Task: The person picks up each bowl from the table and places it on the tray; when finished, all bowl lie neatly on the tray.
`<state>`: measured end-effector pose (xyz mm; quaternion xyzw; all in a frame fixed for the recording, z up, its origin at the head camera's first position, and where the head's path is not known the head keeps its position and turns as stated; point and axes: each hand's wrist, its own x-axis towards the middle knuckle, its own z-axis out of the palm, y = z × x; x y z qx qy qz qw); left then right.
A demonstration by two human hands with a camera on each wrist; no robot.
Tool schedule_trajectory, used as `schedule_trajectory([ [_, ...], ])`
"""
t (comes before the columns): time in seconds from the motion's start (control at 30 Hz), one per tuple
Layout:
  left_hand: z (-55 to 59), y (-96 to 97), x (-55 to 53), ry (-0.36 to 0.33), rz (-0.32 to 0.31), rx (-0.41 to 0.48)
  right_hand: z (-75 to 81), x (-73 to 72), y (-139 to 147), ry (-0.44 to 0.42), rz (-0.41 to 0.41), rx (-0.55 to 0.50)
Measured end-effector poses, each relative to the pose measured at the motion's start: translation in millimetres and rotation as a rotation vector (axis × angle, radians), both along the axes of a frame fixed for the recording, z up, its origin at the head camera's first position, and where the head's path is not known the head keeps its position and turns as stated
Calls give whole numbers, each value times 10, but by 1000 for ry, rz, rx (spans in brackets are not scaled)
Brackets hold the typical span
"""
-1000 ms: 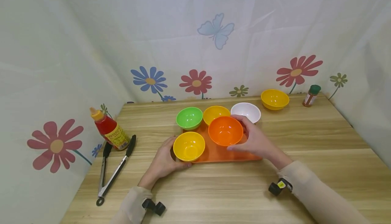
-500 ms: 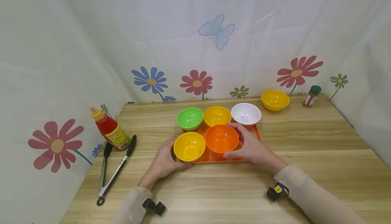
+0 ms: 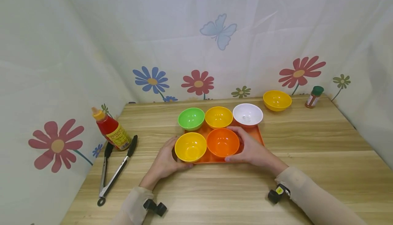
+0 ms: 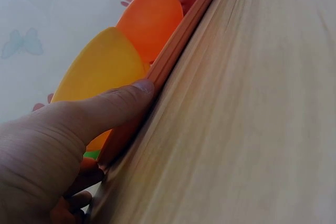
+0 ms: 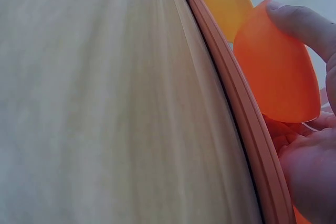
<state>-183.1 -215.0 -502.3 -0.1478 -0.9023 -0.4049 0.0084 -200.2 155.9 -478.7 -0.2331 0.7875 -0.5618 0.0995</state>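
In the head view my right hand (image 3: 252,150) holds an orange bowl (image 3: 222,143) on the front of an orange tray (image 3: 256,133). The right wrist view shows the thumb (image 5: 302,22) against that bowl's side near the rim, other fingers behind it. My left hand (image 3: 165,158) grips the tray's front left corner, its thumb (image 4: 123,100) on the tray's edge in the left wrist view. Close by that hand a yellow bowl (image 3: 190,147) sits at the tray's front left. Behind stand a green bowl (image 3: 191,119), another yellow bowl (image 3: 219,117) and a white bowl (image 3: 247,114).
A separate yellow bowl (image 3: 277,100) stands at the back right of the wooden table (image 3: 221,194), near a green-capped spice jar (image 3: 314,97). At the left are a red sauce bottle (image 3: 113,131) and spread tongs (image 3: 115,177). A printed curtain (image 3: 172,30) surrounds the table.
My right hand has brought the orange bowl down and slightly left, beside the front yellow bowl, uncovering more of the white bowl and tray. The left hand has kept its place.
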Motion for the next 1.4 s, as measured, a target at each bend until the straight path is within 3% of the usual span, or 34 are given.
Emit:
schedule_trajectory([
  [0.57, -12, -9, 0, -11, 8, -3, -20, 1, 26, -41, 20, 78],
  [0.83, -1, -8, 9, -15, 13, -4, 36, -4, 66, -38, 35, 52],
  [1.4, 18, 7, 25, -25, 23, -1, 352, -119, 285, 101, 72, -43],
])
